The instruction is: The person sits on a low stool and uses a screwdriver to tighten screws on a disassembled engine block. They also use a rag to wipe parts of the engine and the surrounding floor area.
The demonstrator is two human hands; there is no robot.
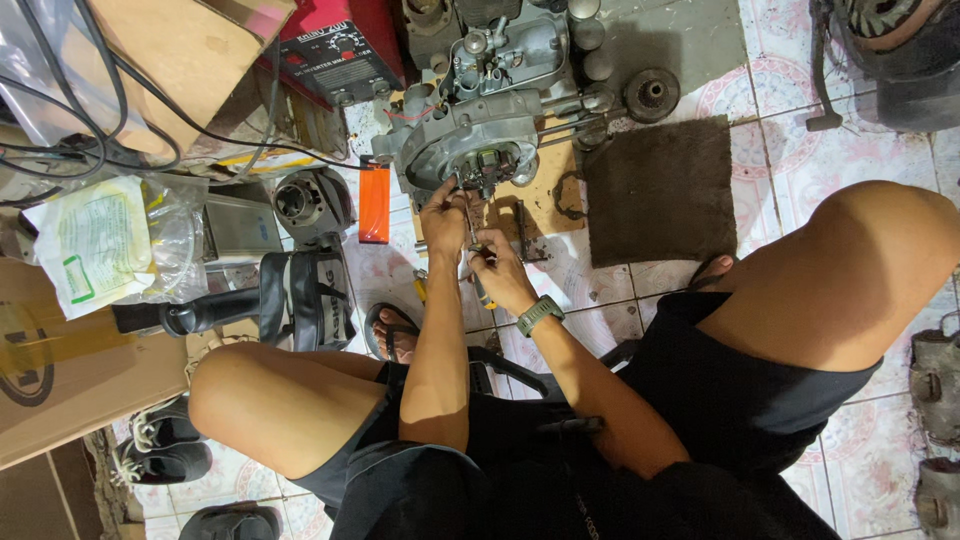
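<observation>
Fingers of your left hand (443, 215) are pinching in close at the open round side of the engine case (470, 140), tips curled onto something small near the stator area (too tiny to tell what, maybe a screw or a wire end). Your right hand (497, 268) is wrapping shut round a screwdriver (478, 262) w/ a yellowish handle, shaft angling up toward that same opening.

Engine case is sitting on a piece of cardboard (545, 195) on the tiled floor (800, 150), right between your knees, w/ a dark mat (660, 190) just beside it and an orange bottle (374, 203) on the other side.

Handling, as a judgement: you're dealing w/ cast metal, so heavy and stiff, not something you're shifting one-handed. It's probably oily too, so slick on the smooth faces. Grip it by the thick outer rim of the case or the solid lugs, not by the thin wires or the protruding studs. Small parts inside are looking fragile by comparison; keep the driver tip square so it isn't slipping off and gouging the windings.
</observation>
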